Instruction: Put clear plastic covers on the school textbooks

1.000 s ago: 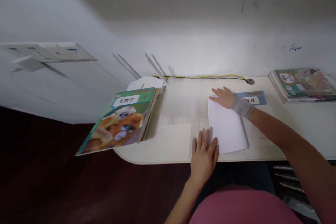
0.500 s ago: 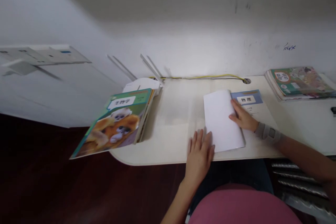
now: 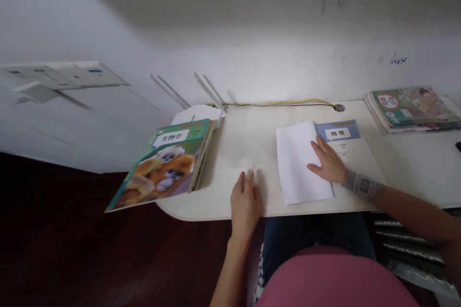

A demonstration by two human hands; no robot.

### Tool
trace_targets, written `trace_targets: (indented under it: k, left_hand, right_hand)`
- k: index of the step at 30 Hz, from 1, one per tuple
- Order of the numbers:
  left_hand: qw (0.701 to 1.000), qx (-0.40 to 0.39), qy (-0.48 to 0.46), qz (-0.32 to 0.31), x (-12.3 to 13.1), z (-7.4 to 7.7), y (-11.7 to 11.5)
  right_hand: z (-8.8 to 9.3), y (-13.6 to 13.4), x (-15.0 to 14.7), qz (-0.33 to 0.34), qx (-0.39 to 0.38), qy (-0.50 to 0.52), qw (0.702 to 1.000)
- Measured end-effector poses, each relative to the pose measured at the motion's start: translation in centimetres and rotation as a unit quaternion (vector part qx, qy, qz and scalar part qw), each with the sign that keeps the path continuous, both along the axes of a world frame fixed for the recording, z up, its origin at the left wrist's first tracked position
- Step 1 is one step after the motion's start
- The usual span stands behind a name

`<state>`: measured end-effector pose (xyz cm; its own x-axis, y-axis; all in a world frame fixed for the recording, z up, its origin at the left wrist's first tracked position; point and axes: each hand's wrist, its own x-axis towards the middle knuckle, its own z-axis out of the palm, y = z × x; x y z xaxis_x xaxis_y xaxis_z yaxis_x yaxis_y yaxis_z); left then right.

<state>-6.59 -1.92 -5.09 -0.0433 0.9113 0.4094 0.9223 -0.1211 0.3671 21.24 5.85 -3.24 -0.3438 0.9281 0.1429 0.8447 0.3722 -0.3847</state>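
Note:
A blue and white book [image 3: 360,156] lies on the white desk [image 3: 262,139], with a folded white sheet [image 3: 300,172] over its left part. My right hand [image 3: 328,160], a grey band at its wrist, rests with spread fingers across the sheet's right side and the book cover. Left of the sheet, my left hand [image 3: 247,201] is by the desk's front edge, fingers apart and holding nothing. A stack of books topped by a green one with monkeys [image 3: 162,163] sits at the desk's left end, its top book jutting past the edge.
Behind the left stack is a white router [image 3: 198,114] with antennas. Another book stack [image 3: 414,108] lies at the right. A yellow cable [image 3: 288,102] runs along the wall to a desk hole. Wall sockets [image 3: 65,76] are at the far left.
My left hand has moved left, away from the white sheet. My right hand has shifted slightly left, still lying on the sheet and book.

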Motion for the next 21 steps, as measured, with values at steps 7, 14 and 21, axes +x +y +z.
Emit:
trace_targets:
  k: [7,14,21]
  left_hand:
    - [0.992,-0.047,-0.116,0.033,-1.6,1.2,0.1]
    - [0.996,0.061,-0.033,0.048,1.4,2.5,-1.3]
    - [0.960,0.046,0.091,-0.262,11.7,3.0,-1.7]
  right_hand:
    - [-0.3,0.2,-0.4,-0.024,0.013,-0.017,0.999]
    - [-0.2,1.0,-2.0,-0.070,-0.006,0.017,0.997]
    - [0.2,0.3,-1.6,-0.008,-0.011,0.172,0.985]
